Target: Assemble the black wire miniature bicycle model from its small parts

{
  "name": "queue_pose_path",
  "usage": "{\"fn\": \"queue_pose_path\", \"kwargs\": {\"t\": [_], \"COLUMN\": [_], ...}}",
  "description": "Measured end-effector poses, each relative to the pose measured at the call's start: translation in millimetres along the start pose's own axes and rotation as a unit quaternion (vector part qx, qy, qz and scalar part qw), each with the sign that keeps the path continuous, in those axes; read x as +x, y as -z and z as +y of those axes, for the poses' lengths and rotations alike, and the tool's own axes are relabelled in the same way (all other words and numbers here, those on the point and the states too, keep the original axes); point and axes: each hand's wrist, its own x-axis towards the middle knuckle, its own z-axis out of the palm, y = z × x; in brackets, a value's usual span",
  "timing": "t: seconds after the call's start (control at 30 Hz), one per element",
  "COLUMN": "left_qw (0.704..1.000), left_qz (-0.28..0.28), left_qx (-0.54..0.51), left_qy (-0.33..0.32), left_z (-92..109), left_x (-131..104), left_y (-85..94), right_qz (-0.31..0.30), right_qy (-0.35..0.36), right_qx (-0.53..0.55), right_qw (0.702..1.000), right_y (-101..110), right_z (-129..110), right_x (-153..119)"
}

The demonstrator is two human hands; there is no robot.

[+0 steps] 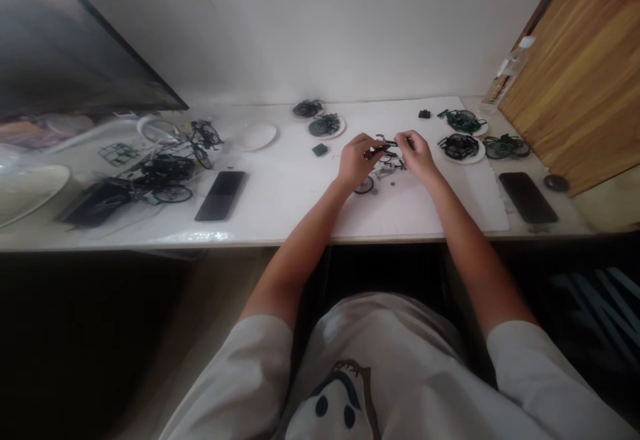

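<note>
Above a white sheet (415, 210), my two hands are close together, thumbs and fingertips pinched. My left hand (358, 160) grips a small dark part (376, 152). My right hand (416, 153) is closed at the other end of a thin dark piece (390, 144); the fingers hide where the pieces meet. Under and between the hands lie small silvery and black parts (386, 169), with a small black wheel (365, 185) beside my left wrist. Whether these parts touch what I hold cannot be made out.
Plates of dark parts stand at the back (341, 127) and right (481, 153). A phone (528, 197) lies right, another (220, 196) left, near a pile of small bicycle-like models (167, 170). An empty plate (257, 137), a bottle (509, 73) and a wooden board (580, 80) are farther out.
</note>
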Motion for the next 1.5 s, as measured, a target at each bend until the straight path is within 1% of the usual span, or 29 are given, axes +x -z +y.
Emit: {"fn": "queue_pose_path", "kwargs": {"t": [0.1,0.17,0.33,0.43,0.5,0.63,0.83,0.9,0.97,1.13,1.3,1.4,1.5], "left_qw": [1.000,1.000,1.000,1.000,1.000,1.000,0.995,0.993,0.993,0.990,0.974,0.960,0.939], "left_qz": [0.002,0.007,-0.004,-0.004,-0.001,0.011,0.091,0.109,0.115,0.095,0.051,0.022,-0.007], "left_qx": [0.006,0.006,0.007,0.007,0.007,0.009,0.027,0.032,0.023,-0.042,-0.125,-0.198,-0.273], "left_qy": [-0.004,-0.003,0.004,0.008,0.013,0.010,-0.001,0.003,0.018,0.096,0.180,0.198,0.211], "left_z": [-1,-3,-3,-3,-5,-8,-14,-15,-16,-21,-25,-23,-18], "left_x": [-1,-1,-1,0,1,4,8,8,7,5,7,9,9], "left_y": [-0.9,-1.1,0.3,0.4,0.0,0.0,0.1,0.2,0.3,-2.0,-7.2,-8.3,-6.3], "right_qz": [0.000,-0.017,-0.055,-0.066,-0.060,-0.033,-0.001,0.011,0.018,0.031,0.040,0.049,0.057], "right_qy": [0.008,0.016,0.008,0.000,0.004,0.034,0.059,0.065,0.070,0.087,0.097,0.096,0.103], "right_qx": [-0.027,-0.034,-0.051,-0.062,-0.064,-0.078,-0.113,-0.111,-0.111,-0.117,-0.117,-0.116,-0.111], "right_qw": [1.000,0.999,0.997,0.996,0.996,0.996,0.992,0.992,0.991,0.989,0.988,0.987,0.987], "right_y": [-2,-2,0,1,1,0,0,0,-1,0,0,1,2], "right_z": [-10,-12,-7,-3,-3,-6,-16,-18,-18,-16,-19,-21,-20], "right_x": [-5,-6,-5,-4,-4,-5,-8,-9,-8,-8,-10,-10,-10]}}
